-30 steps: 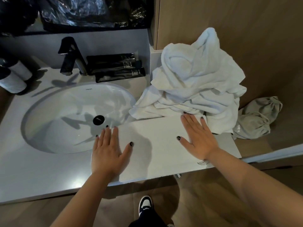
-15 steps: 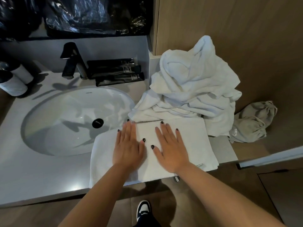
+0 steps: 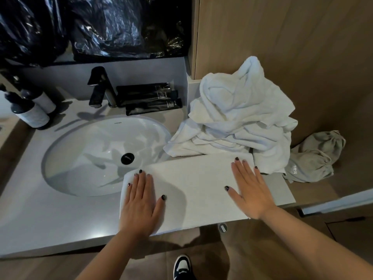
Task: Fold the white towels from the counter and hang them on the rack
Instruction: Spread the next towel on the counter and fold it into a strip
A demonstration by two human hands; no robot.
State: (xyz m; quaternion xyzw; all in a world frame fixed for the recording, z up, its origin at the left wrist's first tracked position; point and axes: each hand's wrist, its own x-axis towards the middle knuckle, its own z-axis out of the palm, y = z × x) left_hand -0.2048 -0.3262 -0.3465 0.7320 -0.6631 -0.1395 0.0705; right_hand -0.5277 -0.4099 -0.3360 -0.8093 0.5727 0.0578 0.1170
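Observation:
A white towel (image 3: pixel 193 188) lies folded flat on the grey counter (image 3: pixel 50 219), its left end over the sink's rim. My left hand (image 3: pixel 141 203) presses flat on the towel's left end, fingers straight. My right hand (image 3: pixel 248 188) presses flat on its right end, fingers spread. Behind them a crumpled heap of white towels (image 3: pixel 240 114) is piled against the wooden wall. No rack is in view.
The white sink (image 3: pixel 101 154) with a black faucet (image 3: pixel 101 87) fills the counter's left. Black tubes (image 3: pixel 149 98) lie behind it, two bottles (image 3: pixel 32 110) stand far left. A beige cloth bag (image 3: pixel 314 156) sits right of the heap. The counter's front edge is just below my hands.
My hands were together at the towel's middle half a second ago. They have slid apart to its two ends, flattening it.

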